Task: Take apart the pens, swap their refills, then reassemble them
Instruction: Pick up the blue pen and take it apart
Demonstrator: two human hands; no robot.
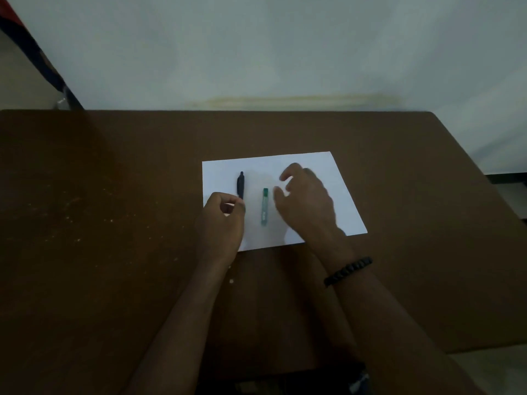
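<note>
Pinching lower end of black pen (240, 185) with left hand (221, 220); right hand (305, 201) hovering loose-fingered, empty, beside green pen (264, 206) on paper (319, 163) — I'm fearing parts rolling off

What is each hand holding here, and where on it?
The left hand grips the black pen at its near end. The right hand holds nothing, fingers loosely curled above the paper.
</note>
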